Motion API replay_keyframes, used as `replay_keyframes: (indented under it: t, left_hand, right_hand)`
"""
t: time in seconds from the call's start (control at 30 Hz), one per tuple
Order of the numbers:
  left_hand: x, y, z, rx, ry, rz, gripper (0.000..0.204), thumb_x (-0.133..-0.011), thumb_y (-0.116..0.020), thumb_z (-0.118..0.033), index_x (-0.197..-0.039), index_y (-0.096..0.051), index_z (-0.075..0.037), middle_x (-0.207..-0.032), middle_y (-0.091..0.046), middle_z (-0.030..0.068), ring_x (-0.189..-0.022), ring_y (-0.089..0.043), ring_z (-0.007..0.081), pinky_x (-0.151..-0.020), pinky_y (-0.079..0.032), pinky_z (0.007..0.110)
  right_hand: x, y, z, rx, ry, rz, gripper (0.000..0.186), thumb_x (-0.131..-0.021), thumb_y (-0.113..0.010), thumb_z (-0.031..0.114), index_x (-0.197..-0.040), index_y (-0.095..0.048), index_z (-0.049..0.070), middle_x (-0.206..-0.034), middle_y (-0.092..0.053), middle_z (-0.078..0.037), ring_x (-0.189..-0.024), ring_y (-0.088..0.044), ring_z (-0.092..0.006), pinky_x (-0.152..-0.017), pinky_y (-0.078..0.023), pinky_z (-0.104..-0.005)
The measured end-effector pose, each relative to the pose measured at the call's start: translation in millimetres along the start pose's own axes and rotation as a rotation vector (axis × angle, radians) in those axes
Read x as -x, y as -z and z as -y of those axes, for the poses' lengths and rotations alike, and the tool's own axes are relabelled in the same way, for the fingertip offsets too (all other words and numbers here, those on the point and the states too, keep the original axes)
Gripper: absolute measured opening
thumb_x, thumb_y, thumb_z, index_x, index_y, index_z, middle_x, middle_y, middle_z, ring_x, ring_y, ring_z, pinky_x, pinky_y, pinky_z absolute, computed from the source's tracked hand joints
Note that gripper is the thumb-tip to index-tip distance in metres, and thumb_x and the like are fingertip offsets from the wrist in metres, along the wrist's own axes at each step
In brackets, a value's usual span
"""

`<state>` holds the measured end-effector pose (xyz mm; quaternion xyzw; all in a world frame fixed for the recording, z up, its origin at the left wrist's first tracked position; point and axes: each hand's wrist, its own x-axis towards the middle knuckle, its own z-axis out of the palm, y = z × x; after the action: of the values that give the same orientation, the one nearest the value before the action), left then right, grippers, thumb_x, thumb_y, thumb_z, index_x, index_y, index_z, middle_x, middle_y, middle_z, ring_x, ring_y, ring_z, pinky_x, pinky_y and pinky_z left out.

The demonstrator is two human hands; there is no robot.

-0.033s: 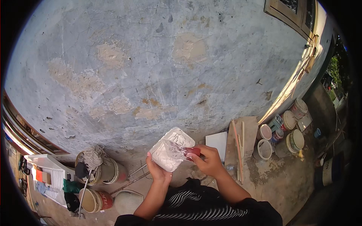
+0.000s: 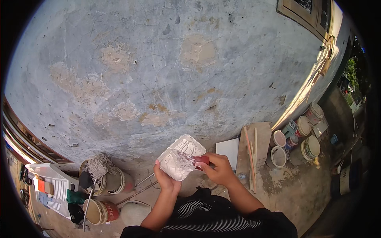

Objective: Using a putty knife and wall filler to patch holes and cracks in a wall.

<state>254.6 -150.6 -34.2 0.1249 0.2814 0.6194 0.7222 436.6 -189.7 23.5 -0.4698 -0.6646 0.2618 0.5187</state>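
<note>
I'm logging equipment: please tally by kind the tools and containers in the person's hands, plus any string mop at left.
Rectangular white tray with pale paste: 1
Broad-bladed, red-handled scraper: 1
Off-white string mop: 1
Total: 3

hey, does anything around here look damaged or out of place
Yes: the blue-grey wall is damaged; flaked spots and rough beige patches break up its surface. On the floor to the right, pale splotches beside the buckets may be spills.

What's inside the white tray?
The tray holds pale, ridged paste, with a red-handled scraper over part of it. The tray's floor is hidden under the paste; the area beneath the scraper's blade is covered too.
</note>
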Motion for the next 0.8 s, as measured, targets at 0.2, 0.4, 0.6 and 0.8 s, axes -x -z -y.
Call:
replay_keyframes:
  t: [0.2, 0.4, 0.6, 0.8]
  left_hand:
    - [-0.2, -1.0, 7.1, -0.027, 0.082, 0.064, 0.079, -0.094, -0.035, -0.064, -0.145, -0.042, -0.004, -0.144, -0.050, 0.0144, -0.129, -0.052, 0.0349, -0.109, -0.041, 0.049]
    - [2.4, -3.7, 1.8, 0.020, 0.179, 0.125, 0.078, -0.097, -0.029, -0.062, -0.145, -0.042, -0.001, -0.145, -0.050, 0.0154, -0.131, -0.051, 0.0342, -0.110, -0.041, 0.047]
    - [-2.8, 2.1, -2.0, -0.027, 0.097, 0.077, 0.078, -0.098, -0.029, -0.062, -0.144, -0.042, -0.001, -0.144, -0.051, 0.0159, -0.131, -0.052, 0.0333, -0.110, -0.041, 0.045]
    - [0.6, -8.9, -6.2, -0.112, -0.007, 0.058, 0.078, -0.098, -0.030, -0.064, -0.142, -0.045, -0.001, -0.141, -0.053, 0.0146, -0.128, -0.053, 0.0312, -0.109, -0.041, 0.043]
  right_hand:
    - [-0.5, 8.5, -15.4, 0.053, -0.142, -0.031, 0.016, -0.089, -0.067, 0.006, -0.103, -0.071, 0.001, -0.083, -0.070, -0.012, -0.070, -0.066, -0.0168, -0.063, -0.051, -0.0294]
    - [-12.1, 19.4, -18.8, 0.138, -0.110, -0.130, 0.011, -0.090, -0.066, 0.006, -0.098, -0.068, -0.001, -0.078, -0.068, -0.013, -0.067, -0.064, -0.0171, -0.062, -0.050, -0.0300]
    - [-26.0, 32.0, -9.4, 0.191, -0.016, -0.247, 0.009, -0.087, -0.067, 0.003, -0.095, -0.068, -0.001, -0.077, -0.065, -0.012, -0.066, -0.062, -0.0251, -0.059, -0.049, -0.0324]
    - [-34.8, 13.6, -11.8, 0.340, 0.300, -0.160, 0.015, -0.078, -0.070, 0.000, -0.093, -0.072, 0.002, -0.082, -0.069, -0.011, -0.073, -0.065, -0.0262, -0.066, -0.051, -0.0331]
